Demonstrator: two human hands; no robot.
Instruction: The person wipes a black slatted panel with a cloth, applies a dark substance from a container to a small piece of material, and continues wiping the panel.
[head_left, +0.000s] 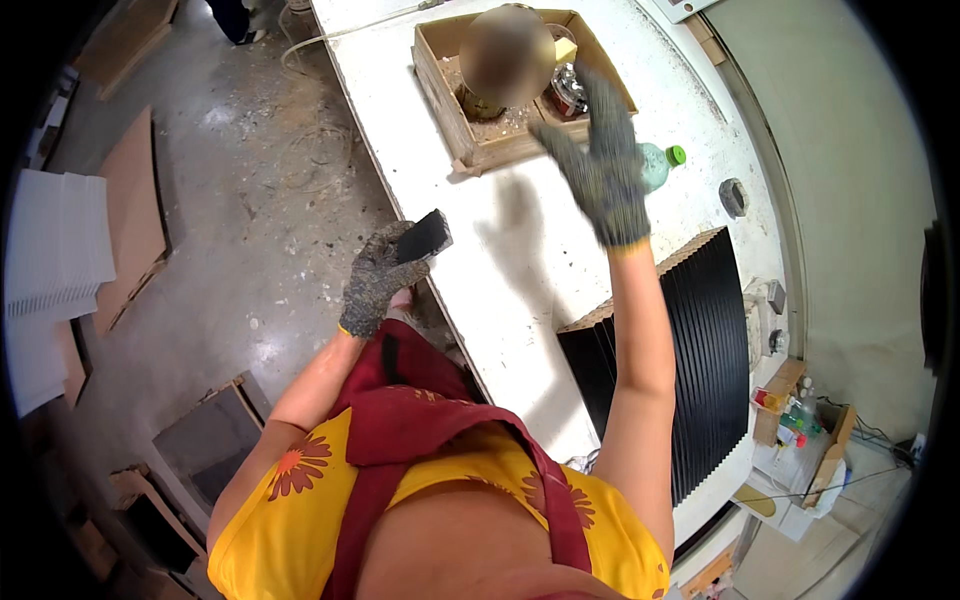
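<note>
My left hand [382, 268], in a dark grey knit glove, grips a small black rectangular block [425, 236] at the near left edge of the white table [505, 290]. Stretched forward over the table, my right hand [608, 175] wears a similar glove; thumb and fingers are apart and nothing is in them. Its fingertips are by the near right side of a shallow wooden box [500, 152]. Inside the box are a blurred round thing [508, 55], a yellow block [565, 50] and a jar [568, 95]. A bottle with a green cap [676, 155] lies beside my right hand, partly hidden by it.
Under my right forearm lies a row of stacked black strips or panels [700, 350]. A dark round piece [734, 197] rests near the table's right edge. White stacked sheets [60, 245] and a brown board [130, 215] stand on the left floor. Another person's leg [232, 18] shows at the top.
</note>
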